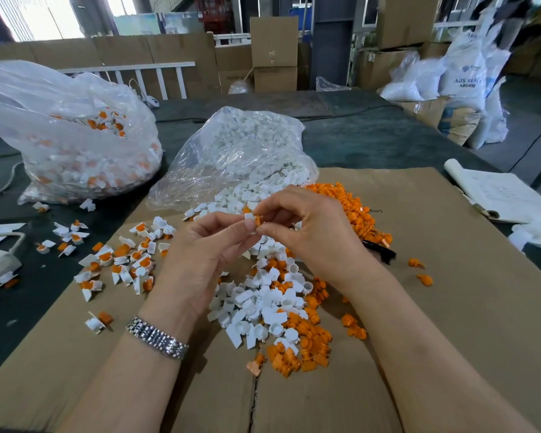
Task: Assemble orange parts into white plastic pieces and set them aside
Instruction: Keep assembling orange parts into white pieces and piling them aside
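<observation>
On the cardboard sheet (419, 307), loose white pieces (263, 304) and orange parts (353, 210) lie heaped beneath both hands, with finished ones (119, 260) scattered to the left. Above the heap, the left hand (200, 254) pinches a white piece (249, 220); the right hand (310, 229) pinches an orange part (258, 220) touching its right side. Their shared axis seems to run left-right, so the push likely goes leftward.
</observation>
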Demonstrator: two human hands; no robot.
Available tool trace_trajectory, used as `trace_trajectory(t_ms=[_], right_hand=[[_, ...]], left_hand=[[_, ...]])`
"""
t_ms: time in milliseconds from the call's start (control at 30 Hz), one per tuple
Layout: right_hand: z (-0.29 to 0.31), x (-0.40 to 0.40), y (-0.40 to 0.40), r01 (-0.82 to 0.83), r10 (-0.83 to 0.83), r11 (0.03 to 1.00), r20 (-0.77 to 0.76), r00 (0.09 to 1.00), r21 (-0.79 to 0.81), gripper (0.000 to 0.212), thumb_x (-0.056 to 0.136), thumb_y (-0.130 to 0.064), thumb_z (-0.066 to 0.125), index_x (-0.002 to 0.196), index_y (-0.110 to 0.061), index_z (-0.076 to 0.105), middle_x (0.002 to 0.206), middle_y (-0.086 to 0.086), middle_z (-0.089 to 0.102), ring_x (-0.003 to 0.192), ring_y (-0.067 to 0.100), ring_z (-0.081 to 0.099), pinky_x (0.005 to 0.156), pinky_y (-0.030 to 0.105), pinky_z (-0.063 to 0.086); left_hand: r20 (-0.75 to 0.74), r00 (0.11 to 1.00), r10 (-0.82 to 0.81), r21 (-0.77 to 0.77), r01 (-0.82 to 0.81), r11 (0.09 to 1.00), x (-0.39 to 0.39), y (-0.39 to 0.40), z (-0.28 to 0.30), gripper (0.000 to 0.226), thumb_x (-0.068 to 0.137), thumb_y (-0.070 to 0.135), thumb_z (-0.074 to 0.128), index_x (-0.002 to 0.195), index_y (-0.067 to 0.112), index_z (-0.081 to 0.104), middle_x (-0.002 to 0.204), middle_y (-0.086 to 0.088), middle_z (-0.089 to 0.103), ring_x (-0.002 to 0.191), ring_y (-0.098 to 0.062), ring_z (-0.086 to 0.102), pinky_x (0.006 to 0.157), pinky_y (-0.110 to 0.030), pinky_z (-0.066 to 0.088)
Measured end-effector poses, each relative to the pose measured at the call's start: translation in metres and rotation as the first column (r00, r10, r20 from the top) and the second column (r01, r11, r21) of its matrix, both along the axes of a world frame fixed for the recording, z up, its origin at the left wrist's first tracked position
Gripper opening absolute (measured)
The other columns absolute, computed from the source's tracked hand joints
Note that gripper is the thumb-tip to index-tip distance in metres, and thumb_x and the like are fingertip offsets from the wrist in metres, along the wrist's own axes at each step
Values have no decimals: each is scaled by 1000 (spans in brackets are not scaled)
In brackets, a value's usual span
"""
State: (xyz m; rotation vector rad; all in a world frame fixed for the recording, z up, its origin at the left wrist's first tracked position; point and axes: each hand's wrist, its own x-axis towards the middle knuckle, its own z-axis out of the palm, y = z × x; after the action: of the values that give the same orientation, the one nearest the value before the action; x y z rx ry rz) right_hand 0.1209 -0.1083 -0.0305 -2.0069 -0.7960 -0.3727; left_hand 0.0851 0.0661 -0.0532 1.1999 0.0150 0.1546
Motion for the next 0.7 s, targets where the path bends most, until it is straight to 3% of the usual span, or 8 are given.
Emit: trace_trajectory(t_ms=[167, 367, 500, 600, 700], right_hand=[[0, 0, 1, -5, 5, 1000, 1, 1000, -30, 19, 85, -11, 78, 104, -14, 74, 95, -6, 66, 86, 5, 64, 82, 22, 55], [0, -1, 2, -12, 11, 1000, -37, 999, -28, 25, 86, -10, 77, 111, -14, 72, 100, -4, 67, 88, 6, 65, 85, 19, 54], [1, 6, -5, 144, -154, 983, -97, 983, -110, 22, 92, -15, 70, 114, -19, 68, 102, -6, 65, 92, 5, 62, 84, 19, 53], [-3, 13, -20, 385, -453, 819, -69, 889, -426, 34, 93, -41, 66, 118, -19, 59, 114, -1, 59, 104, 16, 57, 88, 31, 49], [-7, 14, -30, 383, -632, 575, -95, 769, -723, 63, 83, -63, 66, 118, -13, 52, 121, 11, 53, 115, 32, 51, 97, 53, 46]], left_hand=[[-25, 1000, 3, 12, -2, 1000, 1, 1, 0, 20, 63, 14, 88, 79, 5, 78, 95, -19, 77, 98, -32, 76, 84, -28, 60], [-56, 998, 0, -23, -2, 1000, 1, 2, 0, 6, 72, 8, 83, 77, 6, 80, 102, -23, 76, 102, -33, 75, 86, -28, 60], [-88, 996, -5, -84, -2, 996, 1, 3, 2, 6, 72, 5, 83, 78, 7, 81, 105, -23, 76, 104, -34, 75, 80, -25, 60], [-131, 991, 29, -59, -37, 998, 0, 4, 4, 17, 61, 14, 89, 77, 12, 82, 99, -18, 78, 95, -29, 77, 67, -22, 60], [-144, 989, 36, -38, -42, 998, 0, 4, 4, 20, 57, 18, 90, 75, 15, 83, 93, -14, 79, 87, -26, 78, 62, -21, 60]])
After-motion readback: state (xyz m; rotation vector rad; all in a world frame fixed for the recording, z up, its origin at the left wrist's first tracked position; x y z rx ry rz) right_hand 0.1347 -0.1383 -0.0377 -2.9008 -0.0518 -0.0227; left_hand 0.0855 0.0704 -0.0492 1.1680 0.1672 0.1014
